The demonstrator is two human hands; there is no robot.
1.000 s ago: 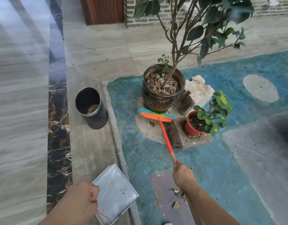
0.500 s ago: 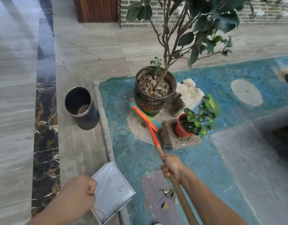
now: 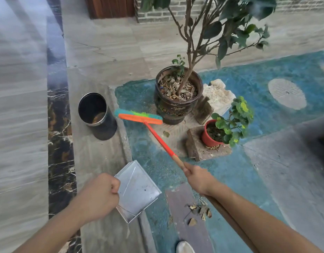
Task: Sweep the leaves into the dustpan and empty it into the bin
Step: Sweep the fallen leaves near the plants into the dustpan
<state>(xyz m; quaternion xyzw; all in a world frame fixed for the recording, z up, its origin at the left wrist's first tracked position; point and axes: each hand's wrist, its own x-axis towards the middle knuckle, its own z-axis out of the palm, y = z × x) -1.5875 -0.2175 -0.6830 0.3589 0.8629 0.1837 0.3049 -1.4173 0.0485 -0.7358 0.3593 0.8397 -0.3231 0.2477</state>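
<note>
— What did each hand have hold of?

— The right hand [image 3: 197, 180] was clenched around the wooden part of the broom [image 3: 158, 137] handle, with the orange length of it running up and away from the fist. The left hand [image 3: 99, 196] was closed in a fist at the near edge of the dustpan [image 3: 137, 189], grasping it; the handle itself was hidden inside the fist.

— Where was the broom head?

— Far out from the right fist, up and to the left, between the bin [image 3: 95, 112] and the big plant pot [image 3: 177, 99], and nearly touching the pot.

— And the leaves?

— A small heap of dry leaves [image 3: 198, 209] lay just below the right wrist, on a brownish patch of floor. One more leaf [image 3: 165, 133] sat beside the orange handle, about halfway out from the grip.

— The dustpan and bin?

— The pan tilted open to the right of the left fist, between the two hands. The bin stood upright, well beyond the left fist.
</note>
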